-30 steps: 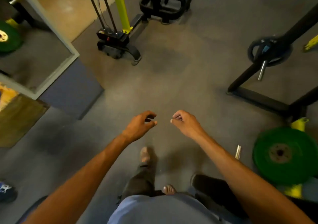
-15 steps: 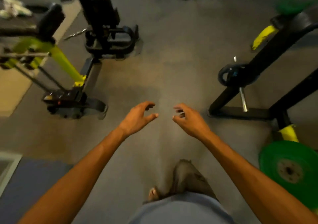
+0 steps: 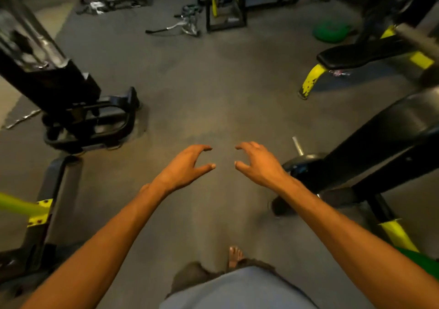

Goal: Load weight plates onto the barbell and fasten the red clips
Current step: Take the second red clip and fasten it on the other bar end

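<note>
My left hand and my right hand are stretched out in front of me over the grey gym floor, fingers spread and curled, holding nothing. A green weight plate lies flat on the floor far ahead at the right. Part of another green plate shows at the lower right edge, behind my right forearm. A small black plate hangs on a steel peg of the black rack just right of my right hand. I see no red clips. A blurred steel bar end crosses the upper right.
A black and yellow cable machine base stands at the left. A black padded bench with yellow legs is at the upper right. A black rack frame runs along the right. Loose handles lie far ahead. My bare foot is below.
The view has swung up and forward as I walk. The bench and far green plate have come into sight. Both hands have opened wider and stay empty.
</note>
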Available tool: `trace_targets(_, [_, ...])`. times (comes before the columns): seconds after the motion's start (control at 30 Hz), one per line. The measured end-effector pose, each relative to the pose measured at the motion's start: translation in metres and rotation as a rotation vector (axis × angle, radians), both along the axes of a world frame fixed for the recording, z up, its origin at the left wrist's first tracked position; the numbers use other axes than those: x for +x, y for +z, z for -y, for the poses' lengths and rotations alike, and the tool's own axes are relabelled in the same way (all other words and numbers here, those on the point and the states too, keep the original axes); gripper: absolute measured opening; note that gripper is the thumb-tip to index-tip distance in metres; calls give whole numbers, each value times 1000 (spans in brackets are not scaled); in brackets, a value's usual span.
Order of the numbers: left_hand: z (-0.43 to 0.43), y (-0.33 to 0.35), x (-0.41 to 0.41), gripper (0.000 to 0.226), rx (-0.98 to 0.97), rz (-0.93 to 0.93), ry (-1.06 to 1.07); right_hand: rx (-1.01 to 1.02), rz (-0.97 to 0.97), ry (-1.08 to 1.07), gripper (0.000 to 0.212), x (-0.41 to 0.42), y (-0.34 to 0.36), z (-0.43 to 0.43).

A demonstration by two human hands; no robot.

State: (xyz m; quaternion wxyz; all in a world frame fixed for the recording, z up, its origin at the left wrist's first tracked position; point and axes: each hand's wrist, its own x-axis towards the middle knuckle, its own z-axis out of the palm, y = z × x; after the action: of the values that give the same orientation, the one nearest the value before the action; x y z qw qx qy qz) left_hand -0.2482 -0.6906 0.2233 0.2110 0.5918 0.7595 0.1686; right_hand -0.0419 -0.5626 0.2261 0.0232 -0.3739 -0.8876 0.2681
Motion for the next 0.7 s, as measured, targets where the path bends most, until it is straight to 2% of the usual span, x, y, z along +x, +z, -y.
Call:
trace_targets(0.23, [-178,-14,-81,61,-6,45,-159,26,32,-124,52,-67,-13,-145])
trace_targets(0.43, [-352,-29,-141,58,-23,44,-372,9,55,-337,51,-112,-28,-266])
trace_targets(0.57, [-469,-13,-148,55,-49,32,-610,-9,6,-553,49,-115,-10,-330])
trace_targets(0.7, [-572,6,-119,52,-18,55,-791,16,-72,-791,41,-94,7,-384])
